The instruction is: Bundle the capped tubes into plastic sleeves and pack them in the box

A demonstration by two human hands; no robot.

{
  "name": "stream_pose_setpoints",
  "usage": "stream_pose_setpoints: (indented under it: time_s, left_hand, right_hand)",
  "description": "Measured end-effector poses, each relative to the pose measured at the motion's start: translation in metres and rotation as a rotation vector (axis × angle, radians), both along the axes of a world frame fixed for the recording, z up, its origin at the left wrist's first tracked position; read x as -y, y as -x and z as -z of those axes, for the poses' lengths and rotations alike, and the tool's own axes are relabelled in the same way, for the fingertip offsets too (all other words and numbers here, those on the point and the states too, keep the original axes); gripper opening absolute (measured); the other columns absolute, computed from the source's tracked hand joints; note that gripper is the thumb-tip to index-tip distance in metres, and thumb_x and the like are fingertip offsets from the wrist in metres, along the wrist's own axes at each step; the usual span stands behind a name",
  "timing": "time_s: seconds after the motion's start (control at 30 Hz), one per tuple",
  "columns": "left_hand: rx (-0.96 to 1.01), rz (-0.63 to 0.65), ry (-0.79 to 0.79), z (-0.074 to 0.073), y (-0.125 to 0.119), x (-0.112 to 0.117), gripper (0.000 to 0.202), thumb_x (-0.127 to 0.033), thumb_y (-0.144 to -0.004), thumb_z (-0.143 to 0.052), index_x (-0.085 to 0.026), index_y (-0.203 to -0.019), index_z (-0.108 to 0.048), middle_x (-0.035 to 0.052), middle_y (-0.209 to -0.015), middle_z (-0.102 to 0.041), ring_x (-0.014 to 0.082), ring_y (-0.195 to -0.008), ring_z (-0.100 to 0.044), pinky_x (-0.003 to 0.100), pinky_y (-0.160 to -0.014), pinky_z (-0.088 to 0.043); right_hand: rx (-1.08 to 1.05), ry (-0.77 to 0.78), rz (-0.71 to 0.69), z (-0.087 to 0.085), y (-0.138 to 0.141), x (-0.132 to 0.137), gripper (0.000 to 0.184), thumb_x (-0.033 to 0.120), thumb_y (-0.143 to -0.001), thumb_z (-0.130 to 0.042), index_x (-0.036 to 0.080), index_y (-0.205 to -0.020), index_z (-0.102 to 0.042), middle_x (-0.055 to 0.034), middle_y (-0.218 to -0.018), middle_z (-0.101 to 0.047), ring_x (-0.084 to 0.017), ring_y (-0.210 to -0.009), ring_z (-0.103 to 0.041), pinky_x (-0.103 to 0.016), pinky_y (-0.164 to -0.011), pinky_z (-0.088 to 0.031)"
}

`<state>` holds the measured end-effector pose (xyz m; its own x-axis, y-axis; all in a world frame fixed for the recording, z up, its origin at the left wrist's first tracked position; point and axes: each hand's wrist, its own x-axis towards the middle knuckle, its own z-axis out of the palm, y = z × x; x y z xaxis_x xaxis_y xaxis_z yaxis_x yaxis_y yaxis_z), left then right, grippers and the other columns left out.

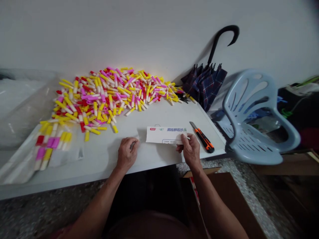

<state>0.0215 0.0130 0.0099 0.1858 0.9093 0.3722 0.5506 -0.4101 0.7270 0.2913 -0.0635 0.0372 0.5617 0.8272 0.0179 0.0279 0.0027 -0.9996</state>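
The right hand (189, 150) grips the right end of a white printed card (166, 135), pinching it between thumb and fingers. The card lies nearly level, low over the white table (104, 156), and reaches left from the grip toward the left hand (127, 154). That hand rests on the table just beside the card's left end, with its fingers curled inward. Something small and grey shows at its fingertips (133, 144), but it is too small to identify, so I cannot tell whether the hand is clenched on anything.

Just right of the right hand, an orange and black utility knife (204, 141) lies on the table with its blade out. Ahead of both hands spreads a large heap of plastic tubes (112, 96) in yellow, pink, red and white. Left of the left hand, a clear plastic bag (51, 151) holds more tubes in rows, and a few loose ones touch its top edge.

Beyond the right hand, a folded plaid umbrella (205, 84) leans against the wall (149, 33). Farther right stands a pale blue plastic seat (254, 121). Below the right forearm, an open cardboard box (224, 202) sits on the floor.
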Motion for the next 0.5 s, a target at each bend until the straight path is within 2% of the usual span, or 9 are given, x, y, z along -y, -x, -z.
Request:
stream_pose_setpoints:
  time_s: [0.23, 0.5]
  left_hand:
    - [0.0, 0.026, -0.061, 0.002, 0.0, 0.0, 0.018, -0.03, -0.1, -0.056, -0.023, -0.088, -0.067, 0.0051, -0.091, -0.073, 0.0242, -0.096, -0.064, 0.04, -0.091, -0.052]
    - [0.028, 0.046, -0.141, 0.009, 0.0, -0.002, 0.014, -0.026, -0.099, -0.059, -0.023, -0.09, -0.069, 0.0036, -0.09, -0.073, 0.0231, -0.093, -0.065, 0.04, -0.09, -0.052]
  right_hand:
    - [-0.023, 0.036, -0.031, 0.005, 0.004, 0.017, 0.046, 0.062, -0.093, -0.07, 0.02, -0.104, -0.055, 0.0036, -0.056, -0.066, -0.013, -0.042, -0.061, -0.021, -0.042, -0.047]
    - [-0.065, 0.043, -0.057, -0.002, 0.001, 0.016, 0.045, 0.059, -0.088, -0.076, 0.02, -0.098, -0.057, 0.0031, -0.055, -0.066, -0.013, -0.04, -0.059, -0.02, -0.039, -0.045]
